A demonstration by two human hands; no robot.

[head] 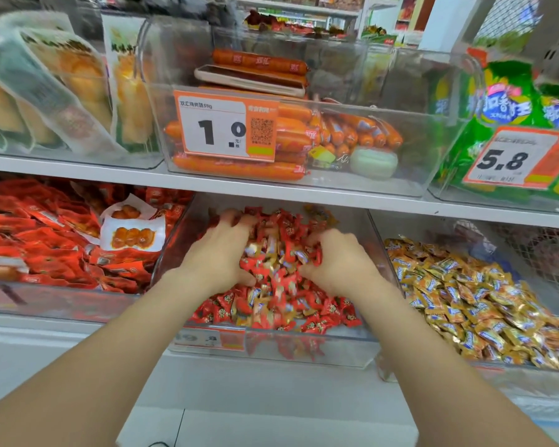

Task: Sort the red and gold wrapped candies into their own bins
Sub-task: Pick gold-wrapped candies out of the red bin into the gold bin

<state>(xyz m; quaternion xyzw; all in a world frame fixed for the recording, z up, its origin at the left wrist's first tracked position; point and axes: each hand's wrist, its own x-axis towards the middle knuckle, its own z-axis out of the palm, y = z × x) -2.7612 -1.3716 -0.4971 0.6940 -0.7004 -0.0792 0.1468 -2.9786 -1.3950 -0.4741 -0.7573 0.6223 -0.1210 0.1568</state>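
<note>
A clear middle bin [271, 348] on the lower shelf holds a heap of red wrapped candies [271, 304] with some gold ones mixed in. Both my hands are buried in that heap. My left hand [221, 253] lies on the left of the pile with fingers spread and dug into the candies. My right hand [334, 259] sits on the right, its fingers curled into red candies. To the right, another clear bin [510, 369] is filled with gold wrapped candies [471, 301].
Left of the middle bin, a bin of red snack packets [46, 240]. The upper shelf [271, 185] overhangs, carrying a clear bin of orange sausages [239, 169] with a price tag [226, 125], yellow packets [46, 91] and green bags [504, 101].
</note>
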